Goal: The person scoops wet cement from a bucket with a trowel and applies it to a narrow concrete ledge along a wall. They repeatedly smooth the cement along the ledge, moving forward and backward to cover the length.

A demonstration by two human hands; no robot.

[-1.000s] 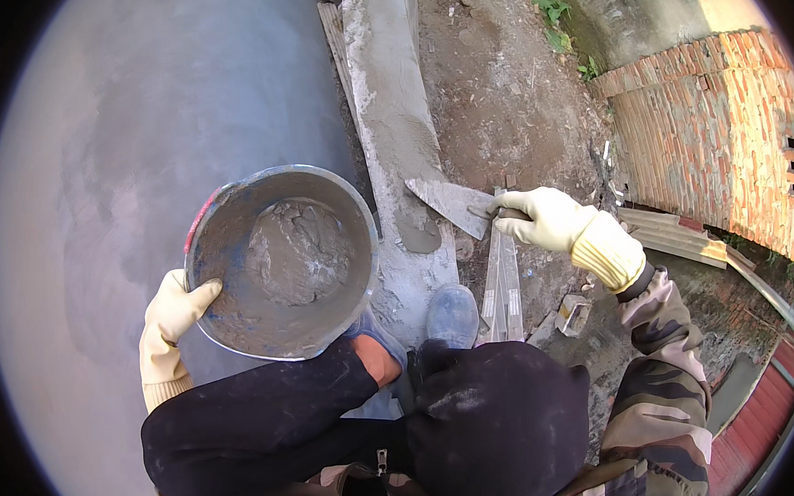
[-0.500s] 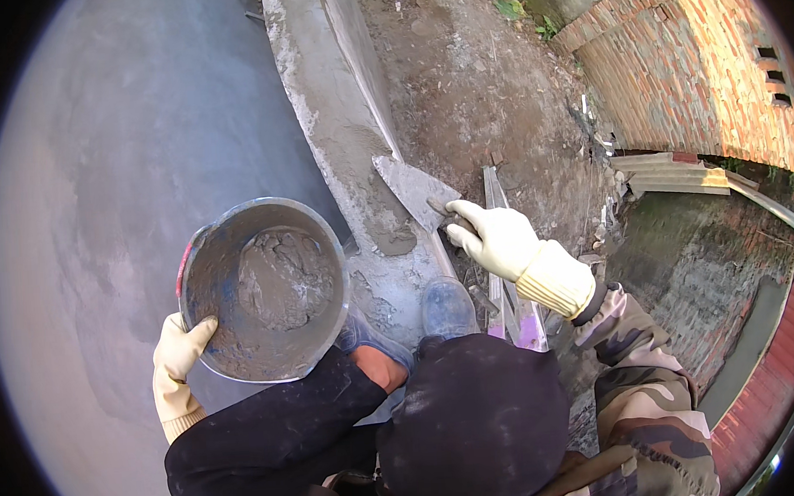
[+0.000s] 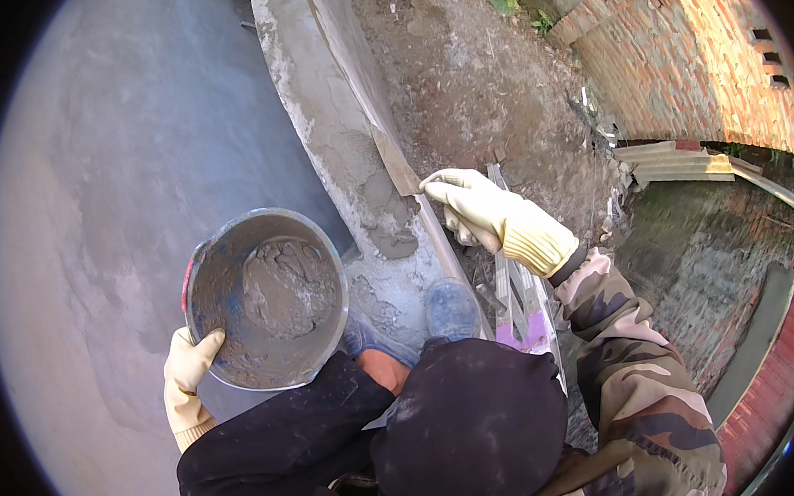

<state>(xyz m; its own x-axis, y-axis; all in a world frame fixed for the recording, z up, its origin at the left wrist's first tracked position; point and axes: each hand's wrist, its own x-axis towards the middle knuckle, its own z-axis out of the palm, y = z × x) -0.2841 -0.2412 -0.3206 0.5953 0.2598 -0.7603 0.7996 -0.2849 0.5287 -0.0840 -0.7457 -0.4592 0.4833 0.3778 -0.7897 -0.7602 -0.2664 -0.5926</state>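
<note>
My gloved left hand (image 3: 190, 359) grips the rim of a round bucket (image 3: 204, 298), its thumb hooked inside. Wet grey mortar (image 3: 288, 285) lies in the bucket's bottom. In my gloved right hand (image 3: 480, 209) is a trowel (image 3: 394, 164), its handle hidden by my fingers. The blade is tilted on edge along the outer side of a narrow wall top (image 3: 303, 91). Beside the blade, a patch of fresh mortar (image 3: 381, 199) is spread on that wall top.
My boots (image 3: 452, 310) stand on the wall top. A smooth grey slab (image 3: 142, 171) lies left. To the right, the dirt ground (image 3: 460, 74) is lower, and a metal ladder (image 3: 517, 305) leans near my right boot. Beyond are a brick wall (image 3: 657, 64) and a red metal roof (image 3: 781, 380).
The trowel blade has turned from lying flat to standing on edge. My right hand has shifted slightly left and up. The bucket sits a little lower in view, still held.
</note>
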